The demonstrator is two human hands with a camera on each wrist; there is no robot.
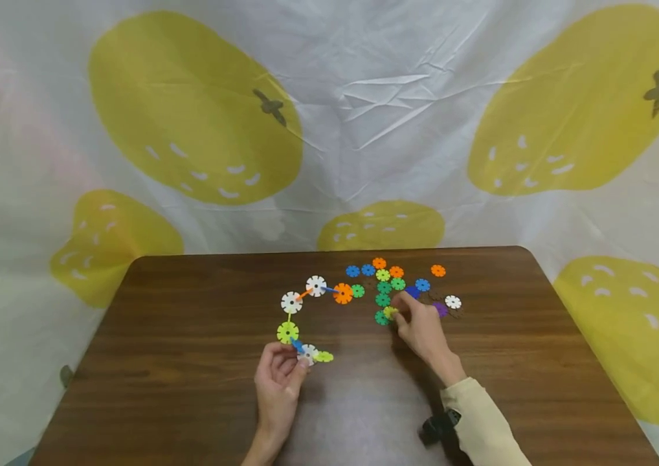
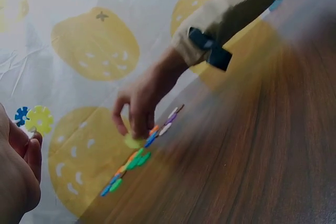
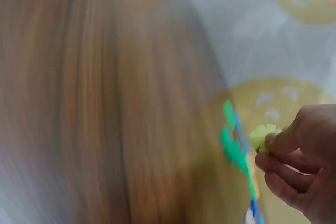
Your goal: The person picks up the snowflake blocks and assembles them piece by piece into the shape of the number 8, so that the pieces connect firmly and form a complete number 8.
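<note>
A curved chain of interlocking notched discs rises from my left hand (image 1: 277,382), whose thumb and fingers pinch a white disc (image 1: 308,354) near the chain's lower end. Beyond it a yellow-green disc (image 1: 323,356) sticks out to the right. Upward the chain runs through a yellow-green disc (image 1: 287,332) and white discs (image 1: 291,302) to an orange disc (image 1: 342,294) and a green disc (image 1: 358,291). My right hand (image 1: 425,330) pinches a loose yellow-green disc (image 3: 264,137) between thumb and fingertips, above the scattered discs. In the left wrist view, the left hand (image 2: 18,174) shows only partly.
Loose discs lie at the back of the brown wooden table (image 1: 189,388): several green discs (image 1: 383,299), blue discs (image 1: 353,271), orange discs (image 1: 437,270), a purple disc (image 1: 441,310) and a white disc (image 1: 453,302). A fruit-patterned cloth (image 1: 388,129) hangs behind the table.
</note>
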